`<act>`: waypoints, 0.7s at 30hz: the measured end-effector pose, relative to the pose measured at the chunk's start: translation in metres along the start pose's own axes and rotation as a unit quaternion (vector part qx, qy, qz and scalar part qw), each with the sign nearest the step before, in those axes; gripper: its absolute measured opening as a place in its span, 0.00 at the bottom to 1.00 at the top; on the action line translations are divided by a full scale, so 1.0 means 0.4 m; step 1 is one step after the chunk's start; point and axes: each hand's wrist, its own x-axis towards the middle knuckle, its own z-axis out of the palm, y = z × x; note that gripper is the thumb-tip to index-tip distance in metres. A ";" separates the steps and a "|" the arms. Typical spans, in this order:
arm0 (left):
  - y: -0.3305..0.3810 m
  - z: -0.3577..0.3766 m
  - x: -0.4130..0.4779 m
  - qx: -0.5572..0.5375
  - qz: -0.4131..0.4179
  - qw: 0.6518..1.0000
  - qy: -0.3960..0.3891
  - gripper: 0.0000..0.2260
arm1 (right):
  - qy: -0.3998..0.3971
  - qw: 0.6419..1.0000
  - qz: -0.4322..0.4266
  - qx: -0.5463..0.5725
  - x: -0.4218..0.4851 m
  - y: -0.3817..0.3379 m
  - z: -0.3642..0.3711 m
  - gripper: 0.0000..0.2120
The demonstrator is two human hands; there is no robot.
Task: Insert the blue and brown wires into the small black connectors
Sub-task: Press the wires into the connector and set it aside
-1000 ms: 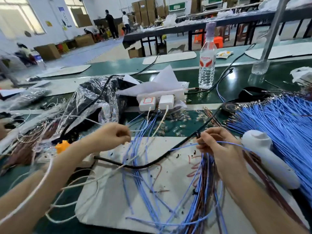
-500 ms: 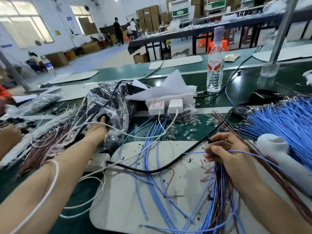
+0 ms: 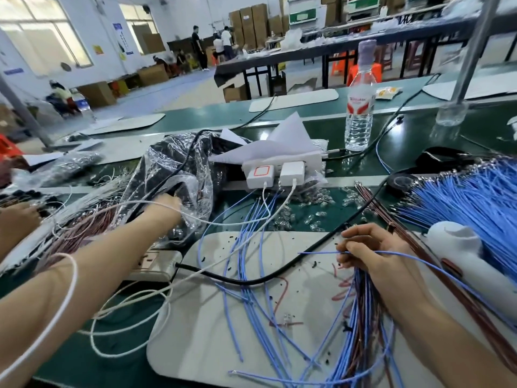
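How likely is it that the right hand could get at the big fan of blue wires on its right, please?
Probably yes: the fan of blue wires lies open beside the right hand. Only the white plastic handheld device lies between, and the fingers pinch a single blue wire.

Blue wires [image 3: 472, 203], green table [image 3: 307, 110]

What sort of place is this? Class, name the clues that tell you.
Most likely a factory assembly hall for wiring work: long green workbenches, a thick fan of cut blue wires, and stacked brown cardboard boxes at the back.
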 end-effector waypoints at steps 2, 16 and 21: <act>0.045 -0.045 -0.051 0.075 0.041 0.995 -0.045 0.11 | 0.007 1.000 -0.011 -0.004 -0.002 0.001 0.000 0.07; 0.409 -0.020 -0.323 -0.615 0.268 0.716 -0.196 0.05 | 0.094 0.987 -0.101 -0.079 0.001 0.008 -0.002 0.10; 0.488 0.064 -0.346 -0.782 0.157 0.556 -0.234 0.06 | 0.132 0.975 -0.116 -0.134 0.010 0.009 -0.012 0.12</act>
